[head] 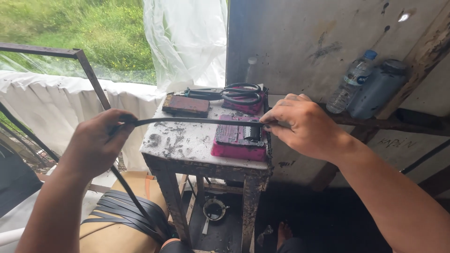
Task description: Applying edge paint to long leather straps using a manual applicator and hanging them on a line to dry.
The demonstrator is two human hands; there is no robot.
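Stretching a flat black rubber strip (187, 121) taut, left hand (96, 143), right hand (304, 124), over stained table (187, 145)

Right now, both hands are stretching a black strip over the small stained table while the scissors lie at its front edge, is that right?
Not quite: in the head view the scissors lie at the back edge of the table. The left hand and right hand do stretch the black strip over it.

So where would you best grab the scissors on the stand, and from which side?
Probably by the looped handles of the scissors, coming from above and the right. They lie flat at the back of the stand, loops to the right beside the right hand, blades pointing left. The left hand holds the black strip.
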